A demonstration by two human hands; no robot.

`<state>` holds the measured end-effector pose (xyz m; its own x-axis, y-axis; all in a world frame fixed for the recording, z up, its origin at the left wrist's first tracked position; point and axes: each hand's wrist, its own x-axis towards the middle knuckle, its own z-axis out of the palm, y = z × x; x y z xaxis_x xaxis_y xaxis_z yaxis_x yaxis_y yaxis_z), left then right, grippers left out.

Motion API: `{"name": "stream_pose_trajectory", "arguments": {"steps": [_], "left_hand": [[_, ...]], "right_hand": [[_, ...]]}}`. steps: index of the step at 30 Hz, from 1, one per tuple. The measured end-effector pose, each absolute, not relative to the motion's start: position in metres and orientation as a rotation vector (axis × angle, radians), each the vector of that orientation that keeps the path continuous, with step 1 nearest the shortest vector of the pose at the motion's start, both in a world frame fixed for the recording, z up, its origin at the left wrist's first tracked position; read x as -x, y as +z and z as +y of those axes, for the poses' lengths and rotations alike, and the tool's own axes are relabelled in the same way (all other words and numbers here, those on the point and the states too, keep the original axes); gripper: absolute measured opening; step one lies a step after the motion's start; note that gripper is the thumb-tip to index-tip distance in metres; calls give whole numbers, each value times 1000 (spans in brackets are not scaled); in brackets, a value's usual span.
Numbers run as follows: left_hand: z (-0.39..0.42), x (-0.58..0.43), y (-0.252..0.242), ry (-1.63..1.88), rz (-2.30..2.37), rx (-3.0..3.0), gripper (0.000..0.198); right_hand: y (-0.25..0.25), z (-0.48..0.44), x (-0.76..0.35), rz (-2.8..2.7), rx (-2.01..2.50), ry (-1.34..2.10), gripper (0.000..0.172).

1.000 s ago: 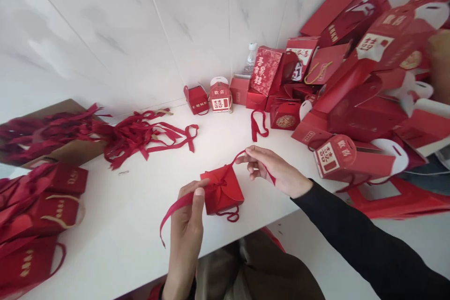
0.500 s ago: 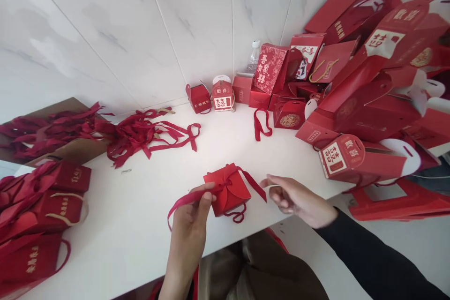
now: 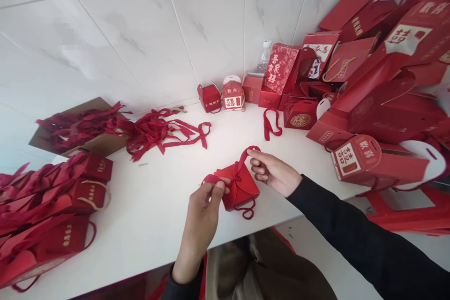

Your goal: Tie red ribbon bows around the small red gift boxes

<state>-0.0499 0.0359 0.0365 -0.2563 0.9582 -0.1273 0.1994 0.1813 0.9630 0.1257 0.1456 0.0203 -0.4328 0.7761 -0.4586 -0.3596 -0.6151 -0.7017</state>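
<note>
A small red gift box (image 3: 242, 191) with petal-like folded flaps sits on the white table near its front edge. Dark red ribbon (image 3: 243, 159) is knotted over the top of it, one tail rising toward the back right. My right hand (image 3: 272, 168) pinches that tail between thumb and forefinger, slightly above the box. At the box's left side, my left hand (image 3: 207, 204) is closed on the other tail of the ribbon, thumb against forefinger. A twisted red cord handle (image 3: 249, 211) hangs out at the box's front.
Finished-looking red boxes with bows (image 3: 77, 197) stand in rows at the left. Behind them are a cardboard box (image 3: 103, 144) of ribbons and a loose ribbon pile (image 3: 146, 133). Many red boxes (image 3: 379, 103) heap up at the right. One ribbon loop (image 3: 272, 125) lies near the middle.
My right hand has moved left and taken hold of the ribbon's right tail, lifting it into a curve. My left hand still grips its tail. The whole view has shifted slightly.
</note>
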Motion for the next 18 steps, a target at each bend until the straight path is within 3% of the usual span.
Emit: {"name": "stream_pose_trajectory", "arguments": {"steps": [11, 18], "left_hand": [[26, 43, 23, 1246, 1721, -1110, 38], [34, 36, 33, 1351, 1566, -1057, 34]], "right_hand": [[11, 132, -136, -505, 1048, 2033, 12], [16, 131, -131, -665, 1029, 1975, 28]]}}
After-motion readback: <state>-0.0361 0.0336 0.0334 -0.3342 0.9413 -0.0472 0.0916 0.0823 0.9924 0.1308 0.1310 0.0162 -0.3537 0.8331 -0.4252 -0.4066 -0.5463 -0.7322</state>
